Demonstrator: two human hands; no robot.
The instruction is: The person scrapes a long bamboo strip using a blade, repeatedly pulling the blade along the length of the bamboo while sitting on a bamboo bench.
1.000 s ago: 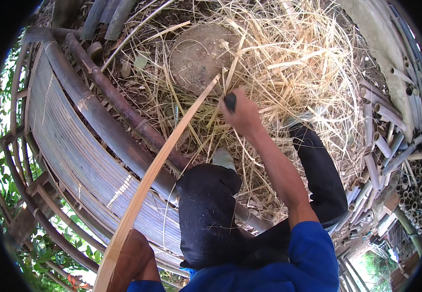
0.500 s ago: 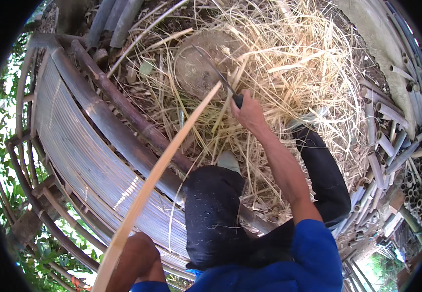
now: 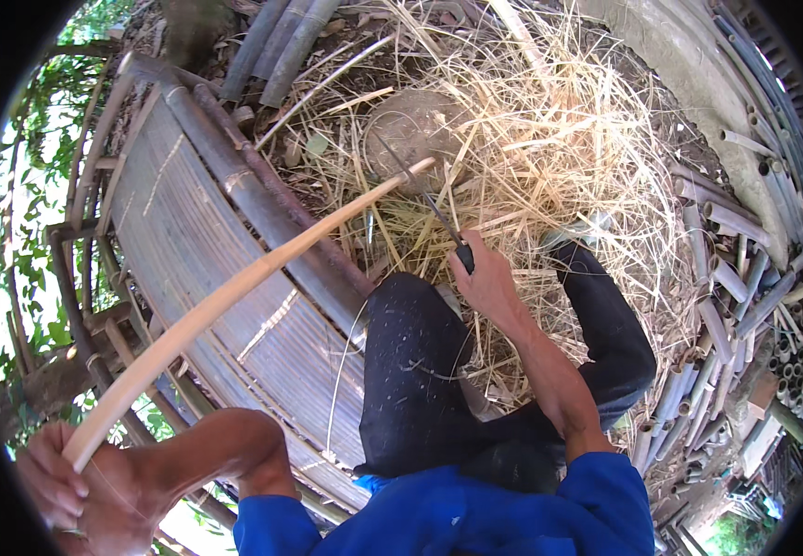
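My left hand, far out at the lower left, is closed around the near end of a long pale bamboo strip. The strip slants up and right, with its far tip in front of a round stump. My right hand grips the black handle of a knife. Its narrow dark blade points up and left, crossing the strip close to the tip. Whether blade and strip touch, I cannot tell.
Pale shavings are heaped around the stump and my feet. A slatted bamboo bench stands to my left. Cut bamboo poles lie stacked along the right, and several grey bamboo lengths lie at the far left.
My left hand has moved outward and left, now showing at the strip's end. The strip lies at a flatter slant. My right hand still holds the knife; the whole view has shifted slightly.
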